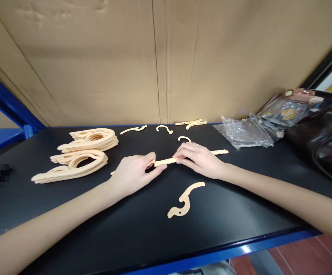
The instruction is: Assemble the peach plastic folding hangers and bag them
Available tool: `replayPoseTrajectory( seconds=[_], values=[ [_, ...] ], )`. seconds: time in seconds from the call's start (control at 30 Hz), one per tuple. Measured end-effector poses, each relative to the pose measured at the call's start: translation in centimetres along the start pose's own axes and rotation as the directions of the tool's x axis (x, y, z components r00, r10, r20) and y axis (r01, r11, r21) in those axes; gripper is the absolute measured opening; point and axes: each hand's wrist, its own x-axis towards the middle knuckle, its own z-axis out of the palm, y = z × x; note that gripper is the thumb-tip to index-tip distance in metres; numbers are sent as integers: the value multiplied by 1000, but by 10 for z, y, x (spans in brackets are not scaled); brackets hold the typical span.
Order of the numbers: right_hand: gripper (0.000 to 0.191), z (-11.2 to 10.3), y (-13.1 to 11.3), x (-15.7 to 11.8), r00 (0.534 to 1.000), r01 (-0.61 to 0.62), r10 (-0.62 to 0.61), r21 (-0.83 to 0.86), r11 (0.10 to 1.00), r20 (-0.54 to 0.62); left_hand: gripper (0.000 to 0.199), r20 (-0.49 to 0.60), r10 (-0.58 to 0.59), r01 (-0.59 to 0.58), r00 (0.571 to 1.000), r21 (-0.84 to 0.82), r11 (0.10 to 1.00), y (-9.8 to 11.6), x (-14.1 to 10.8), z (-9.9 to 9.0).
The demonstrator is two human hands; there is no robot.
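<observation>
Cream plastic hanger parts lie about on the black table. My left hand (134, 172) is closed round a curved hanger arm (113, 173), mostly hidden, whose tip shows behind the wrist. Its thumb touches the end of a flat hanger bar (166, 162). My right hand (200, 159) pinches that bar between thumb and fingers. Beyond the right hand a bar end (220, 152) sticks out; I cannot tell whether it belongs to the same bar. A hanger hook (184, 138) lies just behind that hand. Nearer me rests a loose curved hanger arm (186, 202).
Two stacks of folded hangers, a rear stack (103, 141) and a front stack (94, 164), stand at left. Along the back lie another arm (134, 129), a hook (164, 129) and several strips (191, 123). Clear plastic bags (246, 131) and a dark bag (323, 130) are at right.
</observation>
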Motion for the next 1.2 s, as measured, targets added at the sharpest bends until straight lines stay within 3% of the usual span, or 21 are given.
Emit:
replayPoseTrajectory(
  seconds=[0.47,0.87,1.2],
  values=[
    [16,-1,-1,-2,1000,24,-24,2,1000,-20,37,69,146,-145,987,-15,989,-2,1,-7],
    [10,-4,-4,-1,999,29,-29,19,999,-19,36,55,118,-117,991,-15,993,-2,1,-5],
    [10,-2,-3,-1,999,45,-44,17,999,-19,35,105,189,-189,976,-11,982,-4,2,-10]
  ],
)
